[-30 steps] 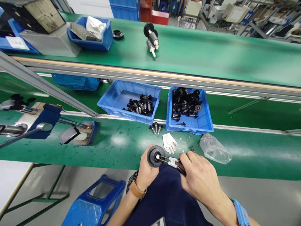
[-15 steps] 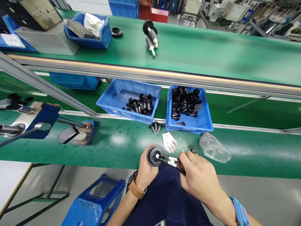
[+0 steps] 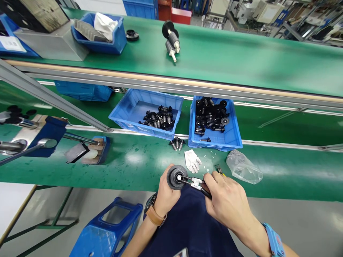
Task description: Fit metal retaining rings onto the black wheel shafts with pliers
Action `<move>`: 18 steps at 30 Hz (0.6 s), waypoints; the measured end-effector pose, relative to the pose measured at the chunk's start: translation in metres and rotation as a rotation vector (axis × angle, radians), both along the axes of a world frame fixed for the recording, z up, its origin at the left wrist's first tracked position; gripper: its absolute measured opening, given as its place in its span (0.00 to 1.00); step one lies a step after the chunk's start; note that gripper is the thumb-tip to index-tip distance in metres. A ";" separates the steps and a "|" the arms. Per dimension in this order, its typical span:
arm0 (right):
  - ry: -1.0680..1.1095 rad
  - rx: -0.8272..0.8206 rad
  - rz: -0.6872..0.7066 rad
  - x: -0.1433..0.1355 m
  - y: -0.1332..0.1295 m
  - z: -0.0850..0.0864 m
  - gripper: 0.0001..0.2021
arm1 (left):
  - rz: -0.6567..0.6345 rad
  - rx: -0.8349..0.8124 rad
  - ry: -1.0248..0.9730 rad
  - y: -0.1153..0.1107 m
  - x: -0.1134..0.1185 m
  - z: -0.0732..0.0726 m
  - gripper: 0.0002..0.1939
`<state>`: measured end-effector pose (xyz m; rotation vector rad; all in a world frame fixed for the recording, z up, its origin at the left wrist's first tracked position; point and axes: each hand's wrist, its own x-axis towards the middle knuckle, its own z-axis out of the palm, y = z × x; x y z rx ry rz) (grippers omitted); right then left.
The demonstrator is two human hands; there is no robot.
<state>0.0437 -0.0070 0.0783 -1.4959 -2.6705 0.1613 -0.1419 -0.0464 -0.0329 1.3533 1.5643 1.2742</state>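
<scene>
Close to the bench's front edge, my left hand (image 3: pixel 166 189) grips a round black rotor part (image 3: pixel 173 178) with a light centre facing up. My right hand (image 3: pixel 225 194) is closed around the black handles of a pair of circlip pliers (image 3: pixel 196 182). The pliers' tips reach the centre of the part. Just beyond my hands lie a white glove (image 3: pixel 192 161) and several tiny white rings (image 3: pixel 205 167). A second pair of pliers (image 3: pixel 219 169) rests past my right hand, partly hidden by it. Several small rotor parts (image 3: pixel 177 144) stand together behind the glove.
Two blue bins, the left bin (image 3: pixel 120 113) and right bin (image 3: pixel 235 128), hold many black parts. Right of the glove lies a clear plastic bag (image 3: pixel 243 167). A press (image 3: pixel 40 137) stands at left, a blue stool (image 3: pixel 102 228) below. The shelf rail (image 3: pixel 171 82) crosses above the bench.
Both hands, the rotor part and the pliers keep almost the same position. The whole view has shifted very slightly.
</scene>
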 end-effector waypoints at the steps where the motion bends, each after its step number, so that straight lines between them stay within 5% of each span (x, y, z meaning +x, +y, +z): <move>1: -0.001 -0.002 0.000 0.000 0.000 0.000 0.04 | 0.000 0.002 0.001 0.000 0.000 0.000 0.10; 18: -0.075 -0.072 -0.002 -0.001 -0.001 -0.003 0.04 | 0.022 -0.028 0.007 -0.004 0.002 -0.004 0.12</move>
